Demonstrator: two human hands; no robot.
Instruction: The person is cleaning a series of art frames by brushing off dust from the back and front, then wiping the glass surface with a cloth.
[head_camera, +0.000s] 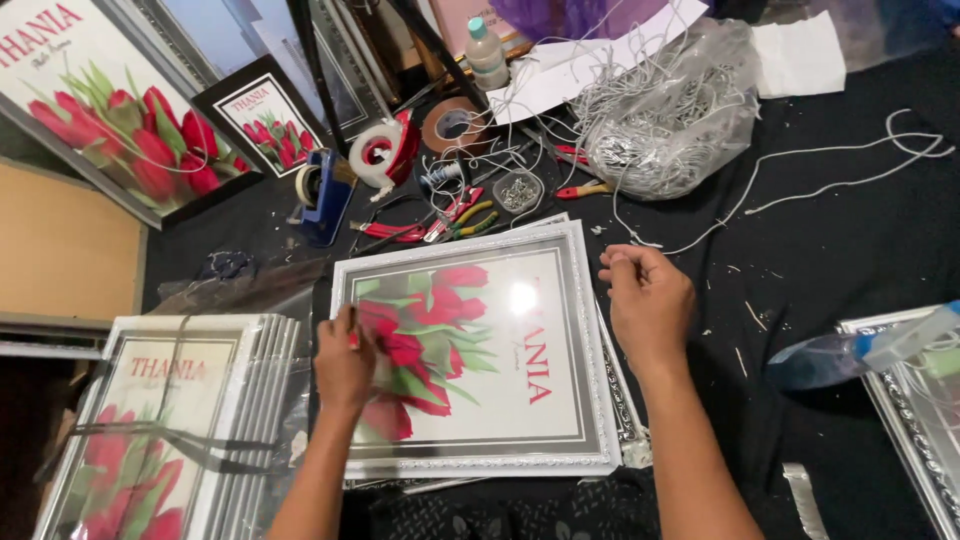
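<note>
I see the frame (480, 360), white-edged with a red tulip print under glass, lying flat on the dark table (860, 250) between my two hands. My left hand (343, 362) rests on the glass near the frame's left edge, its grip closed down flat on the print, with something small and reddish at the fingertips that I cannot make out. My right hand (648, 305) sits on the frame's upper right corner, fingers curled shut there; whether that grip pinches the cord or only the frame's rim, I cannot tell. A grey cord (800, 160) runs from just beyond the right hand out across the table.

Under the frame, another frame's edge (625, 400) shows just right of it. Left of my left hand stands a strapped stack of like frames (190, 430). Beyond both hands lie pliers (455, 215), a small dish of hardware (517, 190), tape rolls (378, 150) and a blue dispenser (322, 195). Farther up from the right hand sits a plastic bag of tangled cord (670, 110), with a small bottle (486, 52) to its left. Well right of the right hand, a silver frame (915, 420) reaches the picture's edge, a plastic-wrapped thing (850, 355) on its corner.
</note>
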